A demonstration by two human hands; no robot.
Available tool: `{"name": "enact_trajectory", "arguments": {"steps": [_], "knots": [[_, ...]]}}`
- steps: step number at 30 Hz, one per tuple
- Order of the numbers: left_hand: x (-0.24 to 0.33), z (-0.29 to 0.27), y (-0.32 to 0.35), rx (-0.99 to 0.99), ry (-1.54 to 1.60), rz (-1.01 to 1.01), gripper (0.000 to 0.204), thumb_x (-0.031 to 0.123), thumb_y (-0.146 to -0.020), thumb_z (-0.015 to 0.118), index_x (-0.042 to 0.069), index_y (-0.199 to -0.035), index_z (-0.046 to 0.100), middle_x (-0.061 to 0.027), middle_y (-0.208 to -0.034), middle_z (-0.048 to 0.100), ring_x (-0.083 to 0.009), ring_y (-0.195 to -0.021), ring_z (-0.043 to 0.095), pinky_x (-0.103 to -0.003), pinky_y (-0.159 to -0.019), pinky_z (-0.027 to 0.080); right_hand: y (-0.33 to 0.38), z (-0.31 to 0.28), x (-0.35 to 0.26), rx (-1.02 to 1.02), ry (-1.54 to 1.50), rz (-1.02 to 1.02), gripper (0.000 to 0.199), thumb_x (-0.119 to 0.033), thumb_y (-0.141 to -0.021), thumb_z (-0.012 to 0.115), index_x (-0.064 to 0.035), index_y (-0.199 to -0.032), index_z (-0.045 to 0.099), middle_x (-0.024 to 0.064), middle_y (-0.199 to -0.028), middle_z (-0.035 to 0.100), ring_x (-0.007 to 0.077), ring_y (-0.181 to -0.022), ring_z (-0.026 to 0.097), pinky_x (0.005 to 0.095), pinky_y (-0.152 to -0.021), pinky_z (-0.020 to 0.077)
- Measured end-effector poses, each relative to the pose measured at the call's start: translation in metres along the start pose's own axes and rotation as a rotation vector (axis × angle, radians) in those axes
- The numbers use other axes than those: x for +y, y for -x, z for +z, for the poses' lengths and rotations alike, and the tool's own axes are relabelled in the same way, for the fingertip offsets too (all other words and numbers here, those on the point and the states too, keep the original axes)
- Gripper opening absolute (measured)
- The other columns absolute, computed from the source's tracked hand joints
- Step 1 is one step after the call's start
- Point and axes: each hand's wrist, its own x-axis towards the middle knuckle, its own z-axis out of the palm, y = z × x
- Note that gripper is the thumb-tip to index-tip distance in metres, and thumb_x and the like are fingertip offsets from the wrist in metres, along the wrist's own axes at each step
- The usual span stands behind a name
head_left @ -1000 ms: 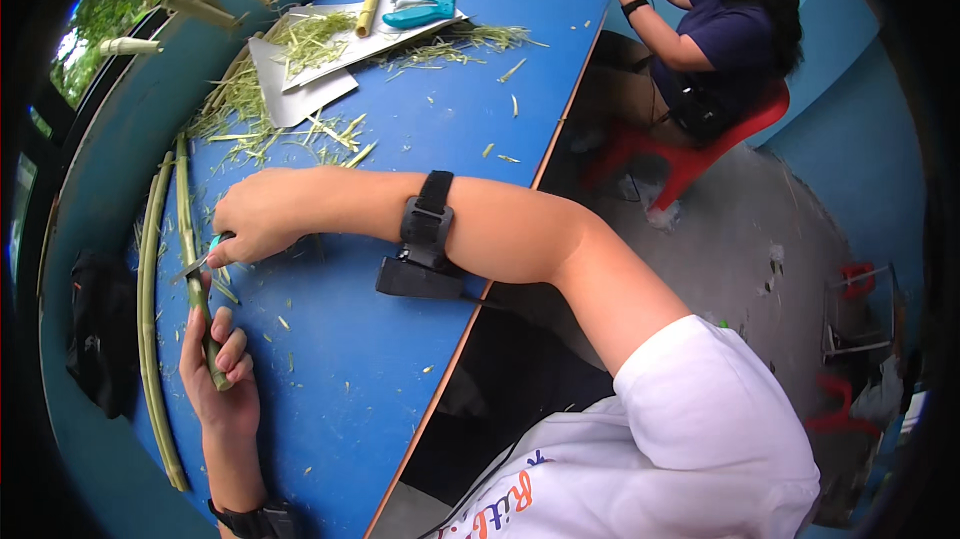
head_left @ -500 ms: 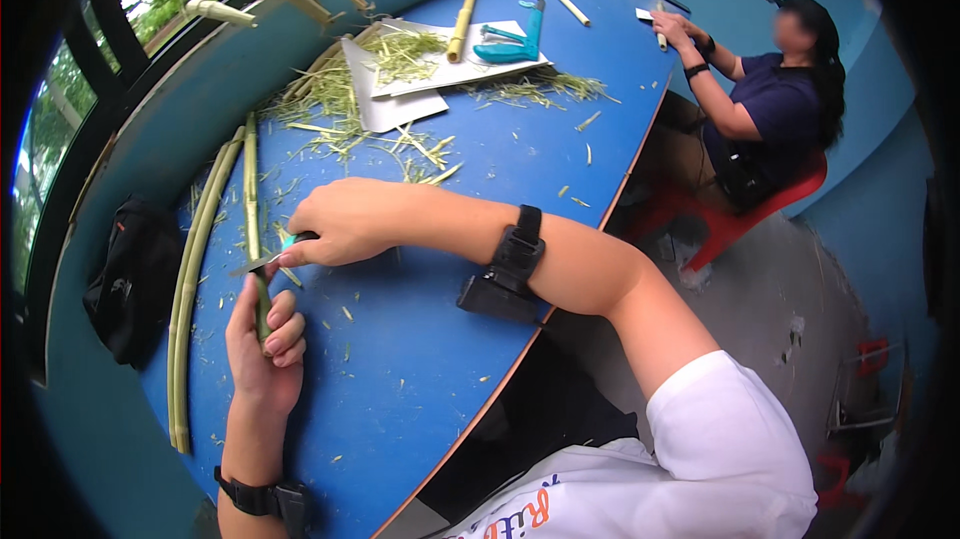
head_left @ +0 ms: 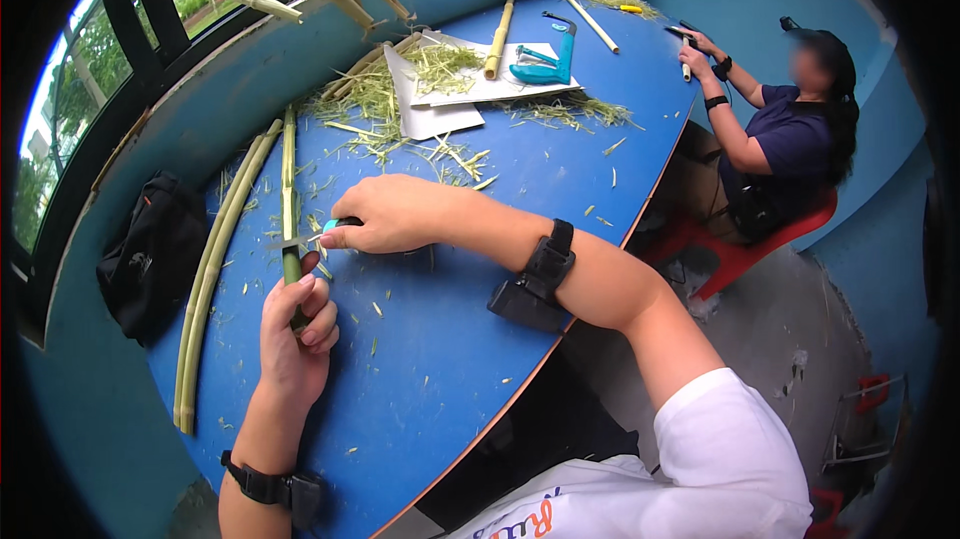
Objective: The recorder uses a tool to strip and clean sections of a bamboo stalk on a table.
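My left hand [head_left: 297,339] is closed around the near, green end of a long bamboo stick [head_left: 289,174], thumb along its side. The stick runs away from me over the table, its far part pale and scraped. In my right hand [head_left: 390,211] is a knife [head_left: 297,241] with a teal and black handle, mostly covered by my fingers. Its blade lies across the bamboo, just beyond my left fingertips. Both wrists carry black straps with small boxes.
Two long bamboo poles [head_left: 225,254] lie at left beside a black bag [head_left: 155,249]. Shavings [head_left: 375,109], white sheets [head_left: 440,121], a bamboo piece [head_left: 500,37] and a teal tool [head_left: 545,64] lie farther back on the blue table [head_left: 400,359]. A seated co-worker [head_left: 795,109] works at the far right.
The whole view has shifted, so the scene sits farther right. The knife blade shows slightly farther from my left fingertips. The co-worker's hands have changed position.
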Motion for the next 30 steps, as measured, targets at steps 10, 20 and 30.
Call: {"name": "enact_trajectory", "arguments": {"steps": [10,20,30], "knots": [[0.002,-0.003,-0.006,0.038,0.140,-0.108,0.005,0.010,-0.087,0.047,0.012,-0.086,0.043,0.0057,-0.060,0.033,-0.0018,-0.040,0.027,-0.018,-0.036,0.020,0.010,-0.002,-0.005,-0.031,0.020,-0.010,0.048,-0.043,-0.087,0.050,0.0038,-0.091,0.062,0.0233,-0.080,0.062,0.0393,-0.078,0.058,0.0435,-0.071,0.0453],[-0.004,-0.002,-0.002,-0.036,0.192,-0.083,0.008,0.007,-0.085,0.045,0.012,-0.090,0.043,0.0052,-0.059,0.035,-0.0025,-0.038,0.028,-0.019,-0.033,0.020,-0.008,-0.001,0.012,0.074,0.032,0.099,0.050,-0.044,-0.088,0.048,0.0041,-0.080,0.060,0.0234,-0.077,0.060,0.0388,-0.074,0.057,0.0447,-0.067,0.0434],[-0.001,-0.016,-0.009,-0.110,0.509,-0.167,0.005,0.006,-0.081,0.044,0.011,-0.080,0.045,0.0061,-0.054,0.035,-0.0034,-0.037,0.029,-0.020,-0.033,0.021,0.005,0.007,-0.010,0.035,0.052,-0.072,0.047,-0.042,-0.087,0.051,0.0039,-0.076,0.056,0.0237,-0.071,0.056,0.0406,-0.070,0.053,0.0456,-0.061,0.0400]]}}
